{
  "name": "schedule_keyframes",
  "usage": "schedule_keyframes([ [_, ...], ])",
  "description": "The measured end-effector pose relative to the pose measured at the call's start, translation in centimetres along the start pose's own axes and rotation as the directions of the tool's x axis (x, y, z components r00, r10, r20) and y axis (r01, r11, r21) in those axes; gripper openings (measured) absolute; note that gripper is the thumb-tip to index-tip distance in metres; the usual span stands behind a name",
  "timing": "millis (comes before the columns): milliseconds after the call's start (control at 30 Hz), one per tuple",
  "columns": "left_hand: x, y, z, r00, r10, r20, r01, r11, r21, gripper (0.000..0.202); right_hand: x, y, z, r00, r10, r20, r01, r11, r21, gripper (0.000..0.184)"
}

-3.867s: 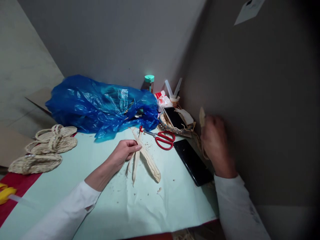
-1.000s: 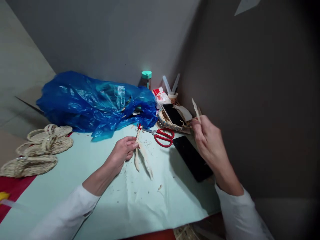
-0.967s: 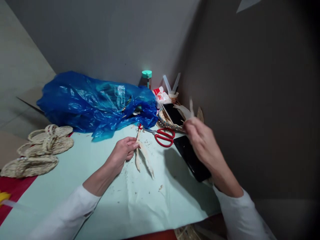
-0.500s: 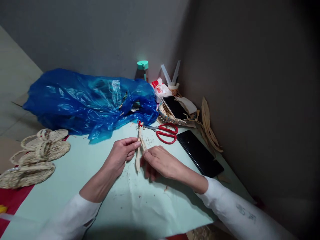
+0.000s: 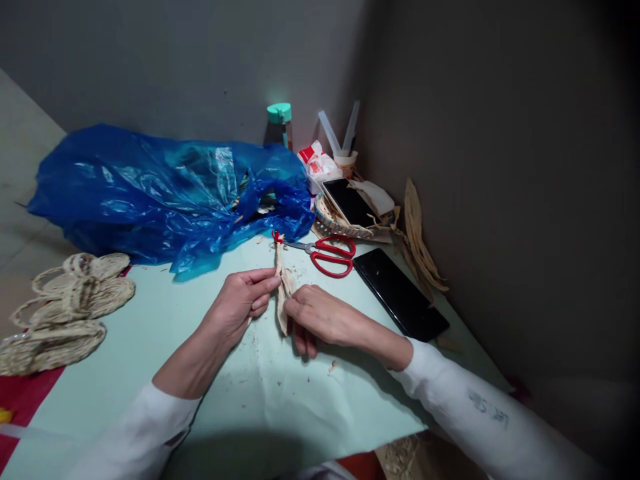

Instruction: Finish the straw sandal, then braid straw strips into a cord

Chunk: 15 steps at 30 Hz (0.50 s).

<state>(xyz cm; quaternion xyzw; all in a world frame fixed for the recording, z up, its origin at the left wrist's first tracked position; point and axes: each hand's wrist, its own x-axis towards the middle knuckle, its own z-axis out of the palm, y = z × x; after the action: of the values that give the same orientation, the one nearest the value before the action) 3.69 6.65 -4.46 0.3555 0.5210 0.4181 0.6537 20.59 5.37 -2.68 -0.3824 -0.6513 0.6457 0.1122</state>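
Pale dried plant-fibre strips [image 5: 283, 317], twisted together at the top, run down between my hands over the table. A red tie [image 5: 277, 237] binds their far end. My left hand [image 5: 233, 303] pinches the strips between thumb and forefinger, just below the twisted part. With closed fingers, my right hand [image 5: 323, 317] grips a strip on the right side, slightly nearer to me; its fingertips are partly hidden. Beyond my hands, red-handled scissors [image 5: 314, 250] lie with their blade tips beside the tied end.
A blue plastic bag [image 5: 150, 193] fills the back left. Woven sandals [image 5: 95, 297] lie at the left. To the right are a black phone [image 5: 400, 293], loose dried strips [image 5: 420, 233] and a basket [image 5: 333, 223] bearing another phone [image 5: 353, 202]. A green-lidded bottle [image 5: 279, 123] stands behind.
My right hand has shifted slightly with its strip, and the hanging strip end has swung a little to the right. My left hand keeps its pinch. The view has tilted slightly.
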Motion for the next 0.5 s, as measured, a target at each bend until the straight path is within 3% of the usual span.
schedule_keyframes([
  [500, -0.15, -0.38, 0.46, 0.998, 0.050, -0.024, -0.049, 0.998, 0.034, 0.038, 0.82, 0.14, 0.08, 0.999, 0.016, 0.029, -0.011, 0.986, -0.165, 0.038],
])
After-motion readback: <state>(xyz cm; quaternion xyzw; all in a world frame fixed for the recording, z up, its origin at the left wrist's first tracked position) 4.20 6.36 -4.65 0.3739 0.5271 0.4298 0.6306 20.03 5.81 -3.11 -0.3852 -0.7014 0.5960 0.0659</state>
